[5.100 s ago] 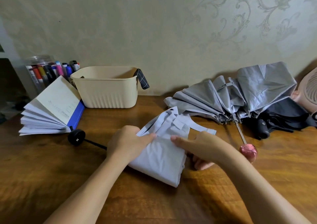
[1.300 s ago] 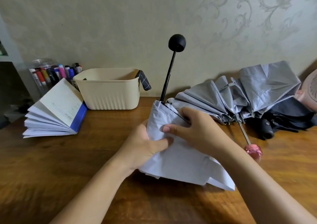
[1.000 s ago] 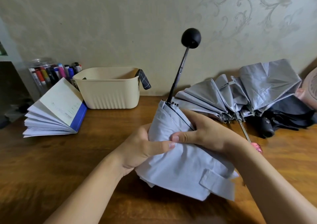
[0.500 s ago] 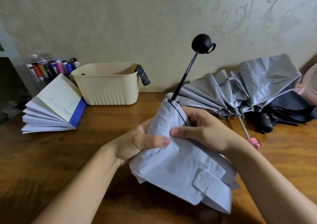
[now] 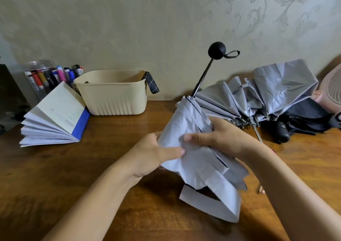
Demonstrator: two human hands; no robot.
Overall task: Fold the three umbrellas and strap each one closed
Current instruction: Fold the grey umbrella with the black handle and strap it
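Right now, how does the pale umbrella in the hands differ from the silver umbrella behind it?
The pale umbrella is gathered and held tilted by the left hand and right hand; the silver umbrella lies on the table, panels spread. The pale umbrella looks matte, the silver umbrella shiny. Neither is strapped.

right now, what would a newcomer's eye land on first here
The pale umbrella at centre stands out, gripped by the left hand and right hand, its black knob poking up. At the back right, a silver umbrella sprawls unfolded beside a black umbrella. Far left, a fanned-open book lies beside a cream basket.
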